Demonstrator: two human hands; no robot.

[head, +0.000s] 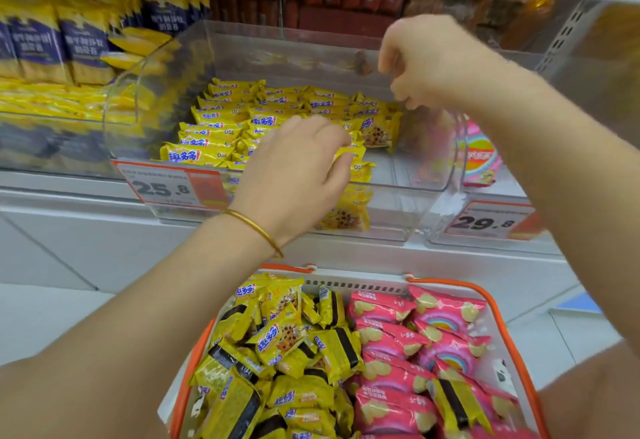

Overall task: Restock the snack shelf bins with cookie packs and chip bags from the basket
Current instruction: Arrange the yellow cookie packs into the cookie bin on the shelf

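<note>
Left hand point(294, 175), gold bangle point(254, 227) on the wrist, pinches one yellow cookie pack point(356, 154) between curled fingers and thumb at the front edge of the clear bin point(145, 68), a bit right of the bin's middle, pack just above the front rows and not yet laid down. Right hand point(426, 64) hovers over the bin's rear right corner with fingers curled downward; no pack shows in them, but the palm side is hidden, so can't tell if it grasps anything. Binned cookie packs point(214, 130) lie flat in rows across the left and centre, with bare floor at the front right corner. Basket point(363, 282) sits below the shelf's front edge, with basket cookie packs point(277, 334) heaped loose in its left half and pink chip bags point(398, 334) in its right half; it looks full, so the task is judged far from done. Neighbouring bin point(440, 227) on the right holds a pink bag point(479, 158), likely the chips' home. Handling, judged: cookie packs are small, light, in glossy film that slides easily, and the contents are brittle, so use light pressure; grip across the short sides of the body or pinch a crimped end seal, and several should fit in one grab. Chip bags are puffed, soft, very light and crush easily; take them by the top seal or cradle the flat faces, not squeezing the middle
</note>
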